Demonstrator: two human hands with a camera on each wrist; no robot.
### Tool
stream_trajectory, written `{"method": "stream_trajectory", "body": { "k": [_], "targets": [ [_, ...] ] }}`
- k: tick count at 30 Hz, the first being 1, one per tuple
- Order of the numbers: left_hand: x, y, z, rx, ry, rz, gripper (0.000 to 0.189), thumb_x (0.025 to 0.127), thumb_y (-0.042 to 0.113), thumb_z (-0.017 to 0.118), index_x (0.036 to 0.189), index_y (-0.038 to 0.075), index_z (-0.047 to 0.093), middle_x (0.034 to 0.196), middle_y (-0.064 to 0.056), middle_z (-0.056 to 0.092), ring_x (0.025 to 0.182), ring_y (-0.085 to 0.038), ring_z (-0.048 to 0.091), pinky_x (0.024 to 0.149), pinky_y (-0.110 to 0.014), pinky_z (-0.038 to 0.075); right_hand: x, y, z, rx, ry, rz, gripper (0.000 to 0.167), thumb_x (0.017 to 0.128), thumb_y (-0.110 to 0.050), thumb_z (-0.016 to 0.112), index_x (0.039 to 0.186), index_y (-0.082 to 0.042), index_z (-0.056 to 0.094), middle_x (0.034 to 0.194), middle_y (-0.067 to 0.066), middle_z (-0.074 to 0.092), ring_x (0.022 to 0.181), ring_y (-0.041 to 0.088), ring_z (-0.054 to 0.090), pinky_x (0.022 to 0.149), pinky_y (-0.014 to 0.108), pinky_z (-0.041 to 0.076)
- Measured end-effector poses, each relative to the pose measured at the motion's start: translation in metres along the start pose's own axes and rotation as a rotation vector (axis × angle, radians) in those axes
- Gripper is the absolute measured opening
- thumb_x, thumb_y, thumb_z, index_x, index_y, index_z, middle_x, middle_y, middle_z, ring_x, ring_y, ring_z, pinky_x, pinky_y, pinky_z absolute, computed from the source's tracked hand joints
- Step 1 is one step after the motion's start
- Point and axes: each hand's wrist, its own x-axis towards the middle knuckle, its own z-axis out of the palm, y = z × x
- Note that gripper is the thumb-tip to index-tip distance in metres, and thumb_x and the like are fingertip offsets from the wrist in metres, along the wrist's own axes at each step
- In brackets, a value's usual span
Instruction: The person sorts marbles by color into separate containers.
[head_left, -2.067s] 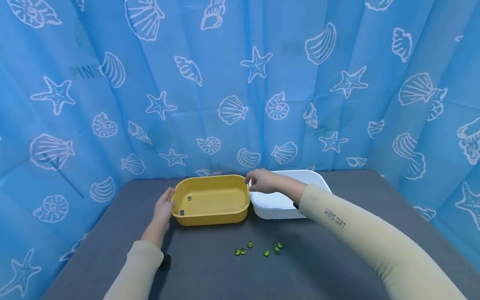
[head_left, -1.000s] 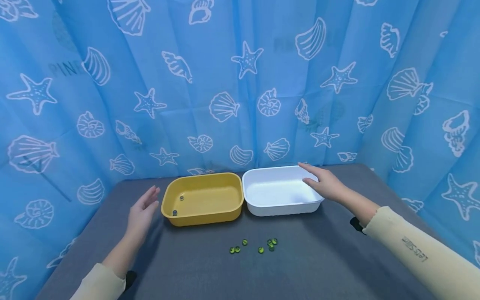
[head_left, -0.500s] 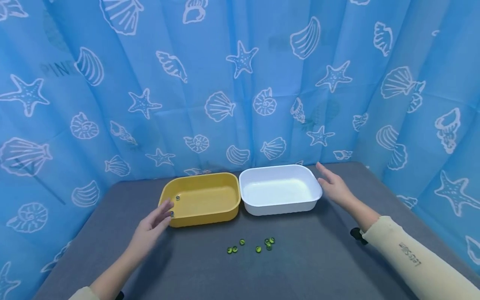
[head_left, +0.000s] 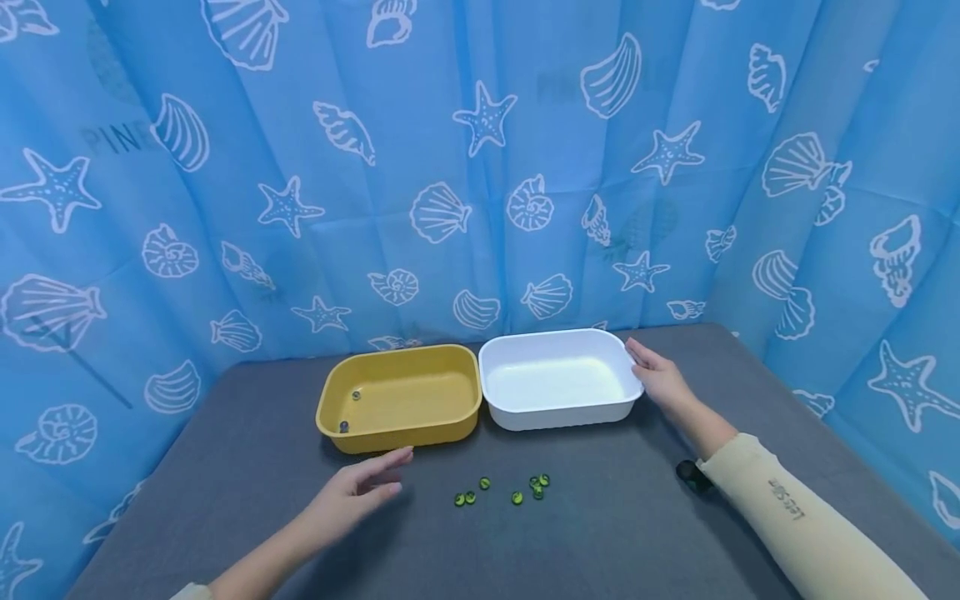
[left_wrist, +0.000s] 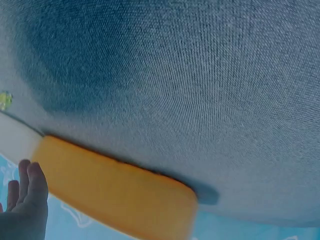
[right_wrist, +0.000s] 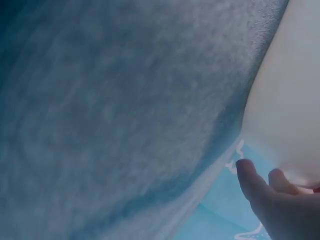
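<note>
My left hand [head_left: 360, 492] hovers over the table in front of the yellow basin [head_left: 397, 437], its fingers stretched towards several green glass marbles [head_left: 517, 497]. Nothing is in that hand. At the right end of the white basin [head_left: 562, 418], my right hand [head_left: 660, 379] has its extended fingers against the rim. The right wrist view shows those fingers [right_wrist: 252, 182] beside the basin's pale outer wall. Two small greyish marbles [head_left: 356, 395] lie inside the yellow basin, near its left end.
Both basins stand side by side near the back of the grey cloth-covered table [head_left: 585, 542]. A blue curtain [head_left: 450, 283] with white shell and starfish prints hangs behind them and along both sides. A black band [head_left: 693, 475] shows at my right wrist.
My right hand left the gap between the basins and moved to the white basin's right end. My left hand left the yellow basin's left side and came forward and right, towards the green marbles.
</note>
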Motion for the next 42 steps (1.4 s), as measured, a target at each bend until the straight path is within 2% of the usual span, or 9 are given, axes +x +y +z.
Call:
{"method": "stream_trajectory", "body": {
  "k": [7, 15, 22, 24, 31, 36, 42],
  "targets": [
    [0.008, -0.005, 0.011, -0.012, -0.097, -0.02, 0.048, 0.099, 0.013, 0.056, 0.143, -0.004, 0.043, 0.138, -0.027, 0.05, 0.122, -0.042, 0.052, 0.094, -0.047, 0.05, 0.002, 0.001, 0.005, 0.047, 0.034, 0.051, 0.052, 0.106, -0.005, 0.027, 0.154, -0.002, 0.007, 0.159, 0.018, 0.009, 0.146, 0.034, 0.009, 0.116, 0.047, 0.017],
    [0.021, 0.001, 0.021, 0.003, -0.167, -0.052, 0.042, 0.098, 0.012, 0.058, 0.138, -0.002, 0.052, 0.132, -0.022, 0.057, 0.12, -0.039, 0.054, 0.094, -0.049, 0.049, 0.003, 0.002, 0.006, 0.065, 0.06, 0.086, 0.052, 0.107, -0.008, 0.027, 0.155, -0.005, 0.008, 0.16, 0.015, 0.008, 0.146, 0.033, 0.009, 0.116, 0.047, 0.018],
    [0.028, 0.002, 0.028, 0.04, -0.196, -0.075, 0.036, 0.097, 0.011, 0.059, 0.131, 0.0, 0.059, 0.132, -0.018, 0.058, 0.111, -0.027, 0.059, 0.091, -0.049, 0.05, 0.004, 0.001, 0.008, 0.063, 0.078, 0.104, 0.051, 0.107, -0.009, 0.027, 0.155, -0.006, 0.011, 0.16, 0.013, 0.01, 0.146, 0.031, 0.01, 0.116, 0.047, 0.018],
    [0.03, 0.001, 0.029, 0.036, -0.2, -0.078, 0.036, 0.096, 0.01, 0.06, 0.131, 0.0, 0.06, 0.131, -0.018, 0.058, 0.109, -0.026, 0.06, 0.09, -0.048, 0.05, 0.004, 0.002, 0.008, 0.071, 0.075, 0.102, 0.051, 0.107, -0.009, 0.027, 0.155, -0.006, 0.01, 0.16, 0.013, 0.01, 0.146, 0.031, 0.009, 0.116, 0.048, 0.018],
    [0.034, 0.001, 0.033, 0.026, -0.199, -0.086, 0.039, 0.094, 0.006, 0.061, 0.132, -0.002, 0.057, 0.13, -0.021, 0.058, 0.112, -0.034, 0.059, 0.09, -0.05, 0.051, 0.003, 0.0, 0.006, 0.115, 0.07, 0.121, 0.053, 0.107, -0.01, 0.028, 0.156, -0.01, 0.008, 0.16, 0.011, 0.01, 0.146, 0.03, 0.01, 0.115, 0.05, 0.019],
    [0.041, 0.002, 0.039, 0.095, -0.164, -0.084, 0.038, 0.089, 0.005, 0.068, 0.127, 0.0, 0.062, 0.113, -0.013, 0.066, 0.098, -0.025, 0.063, 0.078, -0.041, 0.054, 0.004, 0.0, 0.006, 0.094, 0.095, 0.134, 0.052, 0.107, -0.011, 0.029, 0.156, -0.011, 0.011, 0.16, 0.01, 0.013, 0.146, 0.03, 0.013, 0.114, 0.051, 0.022],
    [0.053, -0.008, 0.048, 0.167, -0.099, -0.085, 0.037, 0.083, 0.003, 0.075, 0.119, -0.001, 0.066, 0.088, 0.0, 0.063, 0.08, -0.014, 0.057, 0.062, -0.028, 0.049, 0.004, 0.001, 0.009, 0.093, 0.095, 0.136, 0.052, 0.107, -0.009, 0.03, 0.156, -0.011, 0.012, 0.16, 0.01, 0.014, 0.146, 0.03, 0.014, 0.114, 0.05, 0.024]
  ]
}}
